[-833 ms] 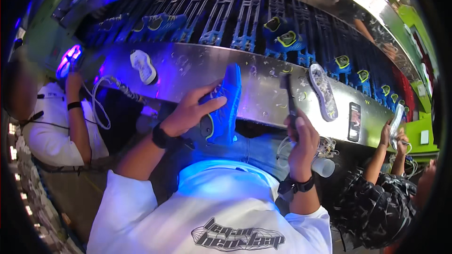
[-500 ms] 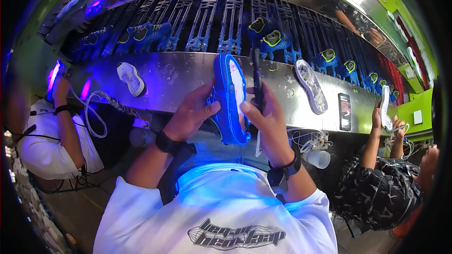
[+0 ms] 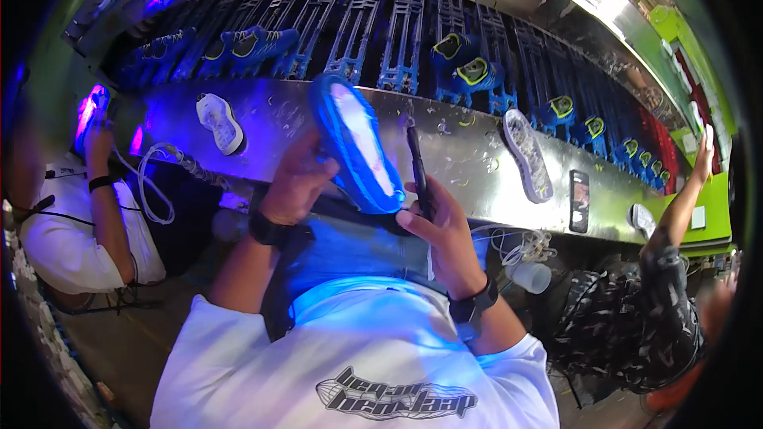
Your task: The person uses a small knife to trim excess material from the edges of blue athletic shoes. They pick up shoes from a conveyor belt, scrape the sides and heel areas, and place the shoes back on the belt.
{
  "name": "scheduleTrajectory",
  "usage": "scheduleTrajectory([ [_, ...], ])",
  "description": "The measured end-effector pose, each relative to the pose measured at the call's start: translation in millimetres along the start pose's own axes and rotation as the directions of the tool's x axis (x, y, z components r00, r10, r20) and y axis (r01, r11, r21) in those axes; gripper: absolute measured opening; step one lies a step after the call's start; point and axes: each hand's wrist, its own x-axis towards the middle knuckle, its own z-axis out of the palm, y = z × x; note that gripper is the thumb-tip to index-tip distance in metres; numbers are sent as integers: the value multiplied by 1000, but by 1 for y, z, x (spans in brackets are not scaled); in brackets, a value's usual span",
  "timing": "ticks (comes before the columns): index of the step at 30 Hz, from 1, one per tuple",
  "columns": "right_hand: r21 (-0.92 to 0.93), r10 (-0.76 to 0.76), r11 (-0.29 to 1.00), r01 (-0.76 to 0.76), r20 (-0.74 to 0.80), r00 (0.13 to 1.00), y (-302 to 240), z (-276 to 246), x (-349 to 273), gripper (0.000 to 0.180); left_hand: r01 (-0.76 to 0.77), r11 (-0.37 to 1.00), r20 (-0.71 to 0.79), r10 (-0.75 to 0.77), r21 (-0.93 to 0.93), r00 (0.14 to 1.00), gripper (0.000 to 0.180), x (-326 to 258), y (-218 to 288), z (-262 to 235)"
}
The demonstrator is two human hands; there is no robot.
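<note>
A blue shoe upper (image 3: pixel 359 147), underside up with its pale bottom showing, is tilted in the air above the near edge of the metal ledge. Wrapped round its left side, my left hand (image 3: pixel 298 184) grips it. My right hand (image 3: pixel 443 232) is closed on a slim dark pen-like tool (image 3: pixel 418 167), whose thin tip points away from me. The thumb of that hand is close to the lower end of the shoe upper; whether they touch, I cannot tell.
A metal ledge (image 3: pixel 469 155) bears white shoe soles (image 3: pixel 220 123) (image 3: pixel 527 155) and a phone (image 3: pixel 580 201). Beyond runs a rack (image 3: pixel 401 40) with several blue shoes (image 3: pixel 477 75). People work at left (image 3: pixel 87 230) and right (image 3: pixel 628 326). A white cup (image 3: pixel 531 276) hangs below the ledge.
The shoe upper has moved left and leaned over, with my left hand following. My right hand and the tool have dropped lower, away from it. The person at right now reaches an arm forward.
</note>
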Motion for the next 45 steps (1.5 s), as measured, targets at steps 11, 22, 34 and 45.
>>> scheduleTrajectory([
  [11,-441,-288,884,155,-253,924,13,-28,17,30,-182,723,-95,325,666,941,76,3,-1,-28],
  [22,-67,212,974,-216,-70,975,18,-24,28,25,-324,190,205,466,927,861,71,-40,-28,-21],
  [34,-468,-6,882,-46,-108,994,70,1,54,28,-278,46,220,495,959,841,56,-68,-55,-28],
  [45,-333,23,942,-41,-57,998,92,10,44,28,-249,85,178,485,965,856,57,-70,-55,-29],
])
